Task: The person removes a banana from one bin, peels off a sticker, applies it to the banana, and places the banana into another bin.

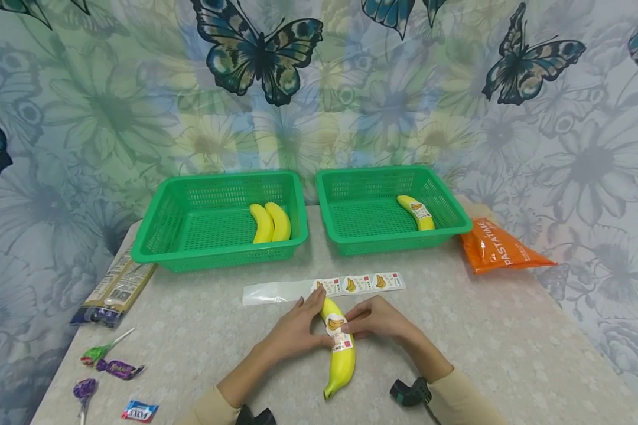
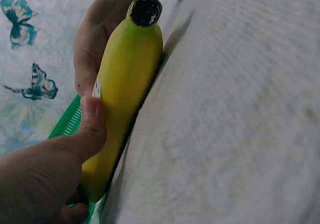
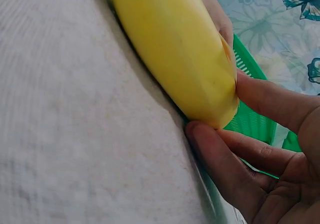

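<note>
A yellow banana (image 1: 342, 363) lies on the table between both hands, its stem end towards me. On its upper side is a white label (image 1: 340, 337) with a banana picture. My left hand (image 1: 292, 332) holds it from the left, thumb by the label and fingers at the far end. From the right, my right hand (image 1: 381, 319) grips its side, a fingertip pressing the label's edge. In the right wrist view the thumb touches the banana (image 3: 172, 43) low down, near the table. Just beyond lies a backing strip (image 1: 276, 292) carrying several labels, partly hidden by left fingers.
The left green basket (image 1: 218, 260) holds two bananas (image 1: 272, 223) without visible labels. One labelled banana (image 1: 424, 221) lies in the right green basket (image 1: 404, 243). An orange packet (image 1: 502, 248) sits at right. Packaged goods (image 1: 117, 289), lollipops (image 1: 95, 354) and wrapped sweets (image 1: 140, 411) lie at left.
</note>
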Demonstrator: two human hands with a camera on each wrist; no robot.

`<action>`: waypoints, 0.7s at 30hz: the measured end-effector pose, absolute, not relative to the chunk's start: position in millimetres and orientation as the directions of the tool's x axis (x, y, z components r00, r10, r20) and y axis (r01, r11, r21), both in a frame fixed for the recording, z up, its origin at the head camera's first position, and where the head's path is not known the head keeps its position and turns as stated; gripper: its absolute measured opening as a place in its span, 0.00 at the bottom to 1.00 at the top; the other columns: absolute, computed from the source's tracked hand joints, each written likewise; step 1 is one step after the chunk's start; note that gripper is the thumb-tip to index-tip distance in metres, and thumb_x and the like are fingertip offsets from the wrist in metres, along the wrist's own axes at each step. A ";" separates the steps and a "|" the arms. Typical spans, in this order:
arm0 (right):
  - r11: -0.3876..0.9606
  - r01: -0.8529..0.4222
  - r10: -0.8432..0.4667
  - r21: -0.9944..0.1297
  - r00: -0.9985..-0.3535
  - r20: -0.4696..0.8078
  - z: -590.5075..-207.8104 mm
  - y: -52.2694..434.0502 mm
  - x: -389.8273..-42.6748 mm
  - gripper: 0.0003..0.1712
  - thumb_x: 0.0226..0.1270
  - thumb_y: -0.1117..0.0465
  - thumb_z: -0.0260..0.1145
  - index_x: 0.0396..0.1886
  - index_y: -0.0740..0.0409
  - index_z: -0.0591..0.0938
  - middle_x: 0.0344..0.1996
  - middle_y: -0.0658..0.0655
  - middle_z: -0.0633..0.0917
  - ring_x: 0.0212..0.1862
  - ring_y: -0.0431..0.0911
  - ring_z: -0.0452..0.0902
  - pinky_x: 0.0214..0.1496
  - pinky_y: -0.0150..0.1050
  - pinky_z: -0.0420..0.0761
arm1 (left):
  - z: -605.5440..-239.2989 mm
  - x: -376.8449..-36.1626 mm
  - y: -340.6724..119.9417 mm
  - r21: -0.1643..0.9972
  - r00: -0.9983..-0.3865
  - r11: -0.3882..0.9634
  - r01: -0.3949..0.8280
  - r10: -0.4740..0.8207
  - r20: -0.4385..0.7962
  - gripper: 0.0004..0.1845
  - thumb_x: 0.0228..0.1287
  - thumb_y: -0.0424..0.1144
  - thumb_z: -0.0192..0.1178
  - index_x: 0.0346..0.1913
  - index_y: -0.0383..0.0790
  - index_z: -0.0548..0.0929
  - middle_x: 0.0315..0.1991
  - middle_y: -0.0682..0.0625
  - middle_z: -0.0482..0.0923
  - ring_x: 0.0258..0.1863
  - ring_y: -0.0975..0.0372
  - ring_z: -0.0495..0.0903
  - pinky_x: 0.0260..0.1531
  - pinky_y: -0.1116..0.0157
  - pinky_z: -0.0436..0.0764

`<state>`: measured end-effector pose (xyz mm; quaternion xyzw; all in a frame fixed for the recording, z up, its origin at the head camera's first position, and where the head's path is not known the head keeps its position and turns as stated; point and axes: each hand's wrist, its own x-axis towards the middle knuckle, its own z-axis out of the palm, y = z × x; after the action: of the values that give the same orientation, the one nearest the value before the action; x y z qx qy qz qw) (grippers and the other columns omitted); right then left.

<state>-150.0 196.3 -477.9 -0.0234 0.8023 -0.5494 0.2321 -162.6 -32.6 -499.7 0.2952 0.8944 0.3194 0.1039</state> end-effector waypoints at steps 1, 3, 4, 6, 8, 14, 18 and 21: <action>0.397 0.215 -0.293 -0.893 -0.892 -0.345 -478.0 196.2 -150.0 0.21 0.54 0.57 0.77 0.42 0.68 0.86 0.36 0.60 0.89 0.33 0.44 0.86 0.38 0.39 0.88 | -499.7 -163.0 -32.7 0.633 -0.806 0.618 0.465 0.591 0.015 0.57 0.51 0.62 0.69 0.76 0.37 0.54 0.78 0.45 0.50 0.76 0.50 0.54 0.74 0.47 0.56; 0.393 0.213 -0.292 -0.894 -0.894 -0.341 -478.1 196.1 -149.7 0.21 0.53 0.58 0.77 0.42 0.68 0.86 0.36 0.60 0.89 0.33 0.43 0.86 0.38 0.39 0.88 | -499.6 -163.9 -32.4 0.634 -0.815 0.617 0.466 0.578 0.038 0.54 0.51 0.59 0.70 0.75 0.36 0.58 0.77 0.45 0.54 0.75 0.46 0.58 0.73 0.46 0.59; 0.392 0.212 -0.291 -0.895 -0.894 -0.340 -477.9 195.9 -149.5 0.21 0.53 0.58 0.77 0.42 0.68 0.86 0.35 0.60 0.89 0.33 0.43 0.86 0.37 0.39 0.88 | -499.4 -164.6 -32.1 0.635 -0.820 0.617 0.464 0.570 0.045 0.53 0.51 0.58 0.70 0.75 0.36 0.59 0.76 0.45 0.56 0.74 0.45 0.59 0.72 0.46 0.60; 0.395 0.209 -0.289 -0.894 -0.896 -0.337 -477.2 195.4 -149.0 0.20 0.53 0.58 0.77 0.42 0.68 0.86 0.35 0.60 0.89 0.32 0.43 0.86 0.37 0.38 0.87 | -499.9 -166.3 -31.3 0.627 -0.830 0.624 0.466 0.554 0.066 0.50 0.52 0.56 0.70 0.73 0.36 0.62 0.75 0.44 0.60 0.71 0.42 0.63 0.70 0.46 0.64; 0.397 0.210 -0.285 -0.893 -0.897 -0.338 -476.7 194.8 -148.2 0.20 0.53 0.58 0.77 0.42 0.68 0.86 0.35 0.60 0.89 0.32 0.43 0.85 0.37 0.38 0.87 | -500.9 -167.6 -29.9 0.629 -0.840 0.626 0.460 0.536 0.081 0.48 0.51 0.56 0.70 0.72 0.36 0.65 0.73 0.45 0.63 0.69 0.40 0.65 0.69 0.46 0.66; 0.399 0.216 -0.281 -0.891 -0.897 -0.343 -475.7 193.8 -146.7 0.20 0.54 0.57 0.76 0.42 0.67 0.86 0.35 0.59 0.89 0.33 0.43 0.86 0.38 0.38 0.87 | -497.6 -171.1 -26.5 0.634 -0.868 0.646 0.425 0.489 0.084 0.45 0.46 0.55 0.73 0.68 0.38 0.72 0.69 0.46 0.70 0.64 0.37 0.71 0.65 0.45 0.71; 0.408 0.215 -0.277 -0.887 -0.897 -0.344 -476.1 193.7 -147.1 0.20 0.54 0.57 0.76 0.42 0.67 0.87 0.35 0.59 0.89 0.33 0.42 0.85 0.37 0.38 0.87 | -496.2 -171.8 -24.9 0.624 -0.876 0.660 0.418 0.475 0.084 0.45 0.44 0.54 0.74 0.66 0.39 0.74 0.67 0.47 0.72 0.63 0.40 0.73 0.63 0.47 0.73; 0.421 0.208 -0.270 -0.883 -0.901 -0.341 -476.6 194.1 -147.9 0.20 0.53 0.56 0.77 0.41 0.65 0.87 0.34 0.58 0.89 0.32 0.42 0.85 0.37 0.37 0.87 | -496.5 -171.6 -24.4 0.629 -0.877 0.653 0.422 0.469 0.102 0.45 0.44 0.53 0.75 0.66 0.38 0.74 0.67 0.46 0.73 0.64 0.45 0.73 0.63 0.49 0.74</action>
<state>-147.9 194.1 -476.6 -0.0192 0.8132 -0.5376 0.2220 -171.6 -24.4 -496.5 0.2454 0.9084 0.3368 0.0348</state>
